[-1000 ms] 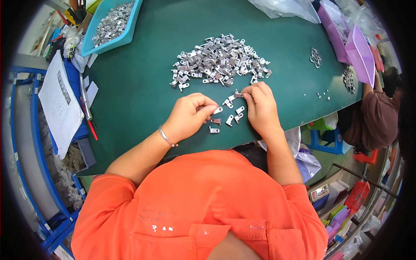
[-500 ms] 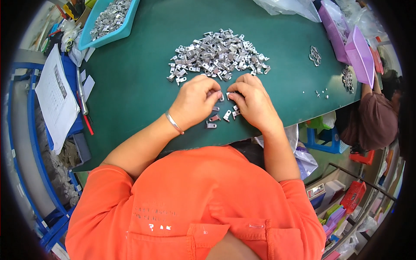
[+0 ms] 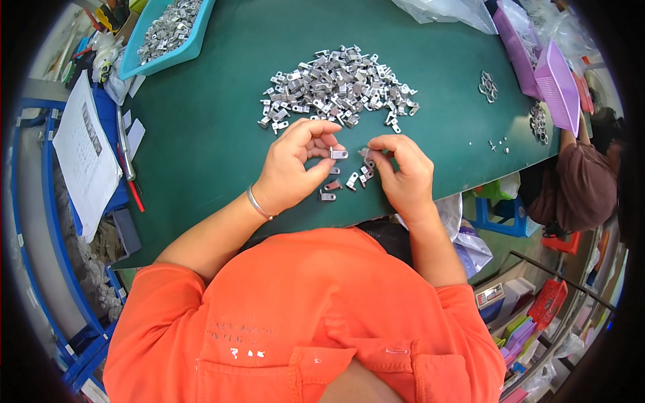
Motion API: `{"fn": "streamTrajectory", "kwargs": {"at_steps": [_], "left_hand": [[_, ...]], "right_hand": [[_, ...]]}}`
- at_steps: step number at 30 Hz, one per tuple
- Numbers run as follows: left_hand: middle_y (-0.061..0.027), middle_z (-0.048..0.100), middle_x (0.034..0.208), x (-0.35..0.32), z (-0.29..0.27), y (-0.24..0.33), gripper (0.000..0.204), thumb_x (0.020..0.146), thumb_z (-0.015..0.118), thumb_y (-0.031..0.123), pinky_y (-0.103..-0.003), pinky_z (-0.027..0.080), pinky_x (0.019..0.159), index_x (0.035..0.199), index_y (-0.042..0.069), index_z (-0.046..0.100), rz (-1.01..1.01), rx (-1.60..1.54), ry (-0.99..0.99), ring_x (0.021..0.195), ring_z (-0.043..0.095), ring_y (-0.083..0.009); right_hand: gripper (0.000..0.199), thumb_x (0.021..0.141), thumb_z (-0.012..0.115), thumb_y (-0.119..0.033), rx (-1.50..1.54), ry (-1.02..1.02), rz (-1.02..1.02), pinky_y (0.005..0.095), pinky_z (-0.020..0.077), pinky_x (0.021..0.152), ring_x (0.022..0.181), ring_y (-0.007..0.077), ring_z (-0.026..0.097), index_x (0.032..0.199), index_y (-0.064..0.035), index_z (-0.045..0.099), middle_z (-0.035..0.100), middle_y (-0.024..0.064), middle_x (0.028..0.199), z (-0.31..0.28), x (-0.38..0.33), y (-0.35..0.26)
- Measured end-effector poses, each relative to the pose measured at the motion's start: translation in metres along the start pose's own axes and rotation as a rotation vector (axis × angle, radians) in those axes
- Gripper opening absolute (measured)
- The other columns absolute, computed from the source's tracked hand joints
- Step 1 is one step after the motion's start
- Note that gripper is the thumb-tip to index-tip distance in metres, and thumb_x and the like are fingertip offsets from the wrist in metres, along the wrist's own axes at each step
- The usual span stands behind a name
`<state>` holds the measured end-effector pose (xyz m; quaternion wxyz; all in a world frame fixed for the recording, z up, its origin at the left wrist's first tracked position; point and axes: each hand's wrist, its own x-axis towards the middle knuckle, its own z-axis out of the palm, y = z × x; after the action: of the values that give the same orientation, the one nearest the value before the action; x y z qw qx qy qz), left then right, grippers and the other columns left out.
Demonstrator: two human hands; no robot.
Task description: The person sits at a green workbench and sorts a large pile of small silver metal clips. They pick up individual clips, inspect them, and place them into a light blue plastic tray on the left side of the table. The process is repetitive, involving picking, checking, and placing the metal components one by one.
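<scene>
Between the fingers and thumb of my left hand (image 3: 295, 154) is a small silver L-shaped metal bracket (image 3: 339, 154), its holed face turned up. My right hand (image 3: 406, 171) pinches another metal bracket (image 3: 365, 152), partly covered by the fingertips. Several loose brackets (image 3: 353, 180) lie on the green table just below and between both hands. Beyond my hands spreads a large heap of the same brackets (image 3: 336, 84).
A turquoise basket (image 3: 195, 41) of metal parts stands far left, papers (image 3: 87, 148) at the left edge. Purple baskets (image 3: 559, 87) and metal rings (image 3: 488, 87) are at the right, where another person's brown sleeve (image 3: 578, 181) shows.
My hands have moved slightly apart and toward me. The left fingers have opened out around their bracket, which now shows clearly; the right hand has turned, still pinching its bracket.
</scene>
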<state>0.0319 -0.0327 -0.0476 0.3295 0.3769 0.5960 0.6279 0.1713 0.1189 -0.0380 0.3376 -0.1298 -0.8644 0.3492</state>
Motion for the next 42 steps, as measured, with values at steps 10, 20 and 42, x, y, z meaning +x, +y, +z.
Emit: {"fn": "streamTrajectory", "kwargs": {"at_steps": [10, 20, 42], "left_hand": [[-0.0101, 0.065, 0.091, -0.005, -0.002, 0.01, 0.027, 0.074, 0.075, -0.002, -0.034, 0.052, 0.078, 0.099, 0.002, 0.068, 0.308, 0.531, -0.132, 0.088, 0.064, -0.0257], [-0.0059, 0.057, 0.094, 0.049, 0.009, 0.006, 0.032, 0.068, 0.079, 0.007, -0.038, 0.045, 0.072, 0.099, 0.008, 0.07, 0.497, 1.001, 0.021, 0.086, 0.056, -0.0253], [-0.0073, 0.067, 0.09, 0.024, 0.009, 0.001, 0.037, 0.074, 0.071, -0.006, -0.035, 0.052, 0.077, 0.108, 0.004, 0.064, 0.336, 0.658, 0.029, 0.085, 0.065, -0.0246]], "right_hand": [[0.016, 0.072, 0.072, 0.004, 0.014, -0.115, -0.204, 0.0375, 0.0514, 0.076, 0.083, 0.0283, 0.066, 0.086, -0.0026, 0.068, 0.068, 0.0092, 0.091, -0.007, -0.01, 0.013], [0.008, 0.081, 0.071, -0.005, -0.408, 0.062, 0.117, 0.0411, 0.0475, 0.074, 0.083, 0.0328, 0.057, 0.084, -0.0014, 0.065, 0.061, 0.0109, 0.087, -0.008, 0.002, 0.045], [0.023, 0.085, 0.072, 0.0, 0.129, 0.003, 0.469, 0.0267, 0.0546, 0.067, 0.076, 0.0142, 0.068, 0.106, 0.0, 0.065, 0.069, 0.0093, 0.088, -0.011, 0.008, 0.046]]}}
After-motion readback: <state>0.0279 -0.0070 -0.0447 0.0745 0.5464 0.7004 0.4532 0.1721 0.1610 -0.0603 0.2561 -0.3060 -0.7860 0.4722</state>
